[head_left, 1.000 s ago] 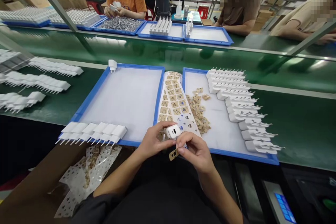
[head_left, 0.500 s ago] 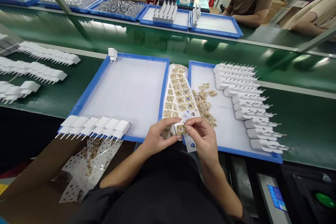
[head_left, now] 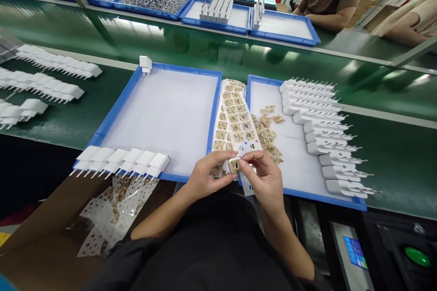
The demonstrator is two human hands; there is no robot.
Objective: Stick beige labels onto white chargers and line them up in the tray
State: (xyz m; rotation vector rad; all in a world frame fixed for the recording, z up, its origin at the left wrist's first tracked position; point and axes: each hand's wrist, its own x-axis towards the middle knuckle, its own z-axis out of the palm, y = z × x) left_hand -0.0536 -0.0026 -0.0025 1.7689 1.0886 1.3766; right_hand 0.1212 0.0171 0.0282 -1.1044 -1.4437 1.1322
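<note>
My left hand [head_left: 206, 175] grips a small white charger plug [head_left: 233, 164] just over the near edge between two blue trays. My right hand [head_left: 264, 177] pinches a tan sticker against the plug's face. A sticker sheet [head_left: 234, 120] with several tan labels lies between the trays, right behind my hands. The left tray [head_left: 112, 116] has a row of white plugs [head_left: 124, 161] along its near edge. The right tray [head_left: 307, 198] holds a column of white plugs [head_left: 324, 134] and a heap of loose tan backings [head_left: 268, 138].
Rows of white plugs [head_left: 51, 75] lie on the green belt at left. Used sticker sheets [head_left: 112, 211] lie on a brown box at lower left. Across the belt, other people sit behind more blue trays [head_left: 283, 27]. A small screen [head_left: 355, 252] and green button [head_left: 416, 257] are at lower right.
My right hand brought the tan sticker up from below the plug and set it on the plug's face. The camera has tilted down slightly.
</note>
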